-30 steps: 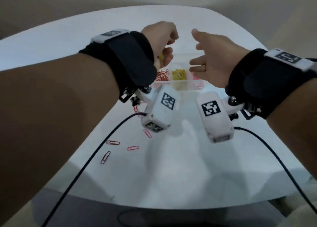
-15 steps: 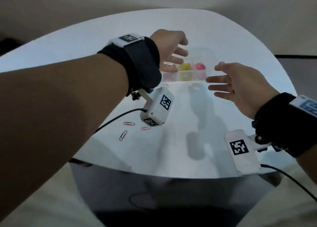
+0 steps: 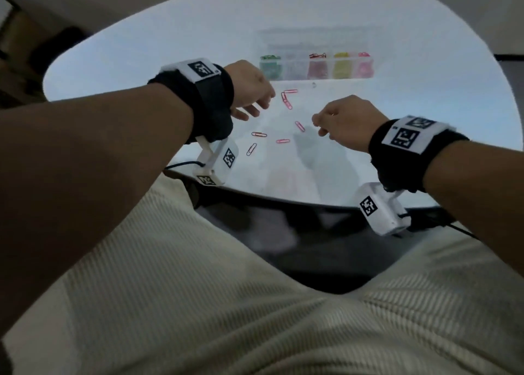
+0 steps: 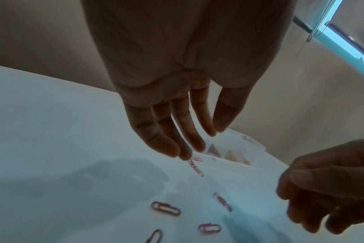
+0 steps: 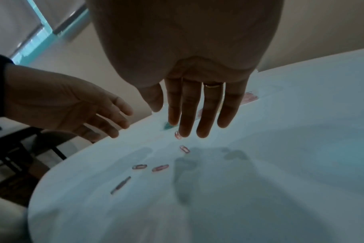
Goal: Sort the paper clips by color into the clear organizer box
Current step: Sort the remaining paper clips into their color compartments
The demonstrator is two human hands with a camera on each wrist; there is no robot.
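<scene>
Loose paper clips (image 3: 286, 141) lie scattered on the white counter (image 3: 141, 63), between the two hands and the near edge: several pink ones and one paler clip (image 3: 251, 149) nearest the edge. Two more pink clips (image 3: 287, 100) lie closer to the clear organizer box (image 3: 314, 60), which stands well beyond them toward the far side of the counter. Its lid is tipped back, and its row of compartments shows green, red, yellow and pink clips already inside; one compartment between the green and the red looks pale, and its contents cannot be made out.

The left hand (image 3: 249, 90) hangs above the counter just left of the two farther pink clips, its fingers (image 4: 166, 131) straight and relaxed, holding nothing. The right hand (image 3: 344, 119) hovers to the right of the scattered clips, its fingers (image 5: 189, 111) likewise extended downward and empty, with a ring on one of them. Both wrists carry black bands with white marker-tagged camera units.
</scene>
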